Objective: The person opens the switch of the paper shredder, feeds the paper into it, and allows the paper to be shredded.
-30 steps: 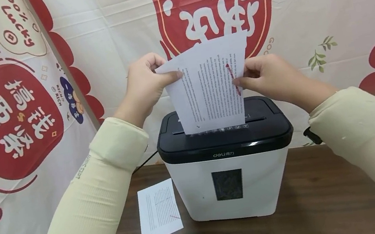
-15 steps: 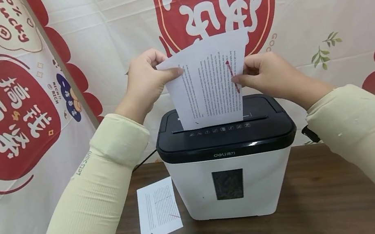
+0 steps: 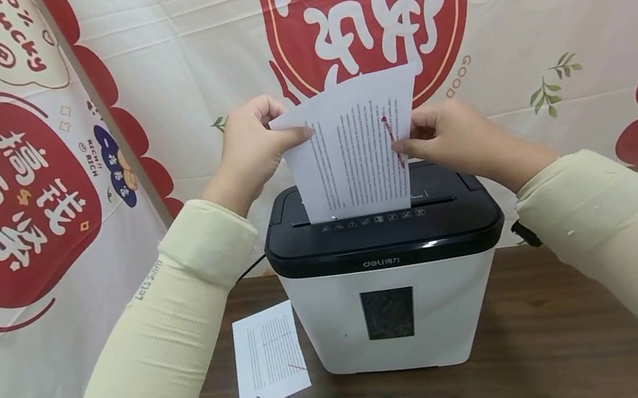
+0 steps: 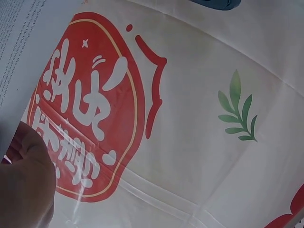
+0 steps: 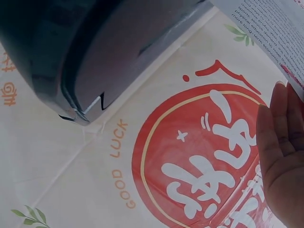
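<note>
A printed sheet of paper with a red pen mark stands upright over the paper shredder, its lower edge at the slot in the black lid. My left hand pinches the sheet's upper left side between thumb and fingers. On the opposite side my right hand pinches the right edge beside the red mark. The left wrist view catches part of the sheet with the left hand at its edge. In the right wrist view, the right hand is at the sheet's edge, near the dark lid.
A second printed sheet lies on the brown wooden table, left of the shredder. A black cord runs behind the shredder's left side. Patterned cloth hangs close behind and to the left.
Over the last half second the sheet and both hands have moved down a little toward the shredder slot. The sheet on the table has stayed in place.
</note>
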`<state>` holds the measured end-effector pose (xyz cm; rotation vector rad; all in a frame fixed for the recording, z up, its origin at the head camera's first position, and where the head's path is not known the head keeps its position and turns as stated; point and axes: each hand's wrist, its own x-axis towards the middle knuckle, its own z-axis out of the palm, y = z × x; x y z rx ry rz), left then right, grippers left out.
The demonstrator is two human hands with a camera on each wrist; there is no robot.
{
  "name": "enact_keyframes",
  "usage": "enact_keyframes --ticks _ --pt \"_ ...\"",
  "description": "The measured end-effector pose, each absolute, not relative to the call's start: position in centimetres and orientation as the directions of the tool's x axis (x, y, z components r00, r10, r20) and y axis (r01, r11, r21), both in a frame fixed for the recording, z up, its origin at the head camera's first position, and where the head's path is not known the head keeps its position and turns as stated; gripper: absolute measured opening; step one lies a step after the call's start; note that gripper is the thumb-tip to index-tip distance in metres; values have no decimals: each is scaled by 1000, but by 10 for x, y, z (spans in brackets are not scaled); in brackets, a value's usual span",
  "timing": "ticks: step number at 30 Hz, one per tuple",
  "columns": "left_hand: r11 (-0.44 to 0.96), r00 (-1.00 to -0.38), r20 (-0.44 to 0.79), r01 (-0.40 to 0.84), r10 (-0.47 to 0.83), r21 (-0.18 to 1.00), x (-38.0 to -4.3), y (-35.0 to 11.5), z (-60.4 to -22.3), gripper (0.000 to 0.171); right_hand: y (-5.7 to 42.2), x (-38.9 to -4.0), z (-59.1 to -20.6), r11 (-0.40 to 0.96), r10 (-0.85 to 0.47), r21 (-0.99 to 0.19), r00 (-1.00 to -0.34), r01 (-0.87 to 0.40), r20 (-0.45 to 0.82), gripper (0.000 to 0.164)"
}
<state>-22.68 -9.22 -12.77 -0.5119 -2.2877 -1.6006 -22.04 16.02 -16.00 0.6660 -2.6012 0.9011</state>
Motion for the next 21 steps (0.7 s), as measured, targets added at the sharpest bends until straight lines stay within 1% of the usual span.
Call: enact_keyframes --ticks 8,13,21 --pt "352 -920 374 389 113 851 -230 -92 -136 15 162 -224 -167 689 -341 -500 -844 -524 413 37" --pt "351 -923 364 386 128 853 -234 -92 -143 11 164 -226 -171 699 -339 -504 -856 -507 391 36" --pt "364 -937 324 349 130 863 -237 -90 -152 12 166 -229 -178 707 -346 -509 -868 -490 356 35"
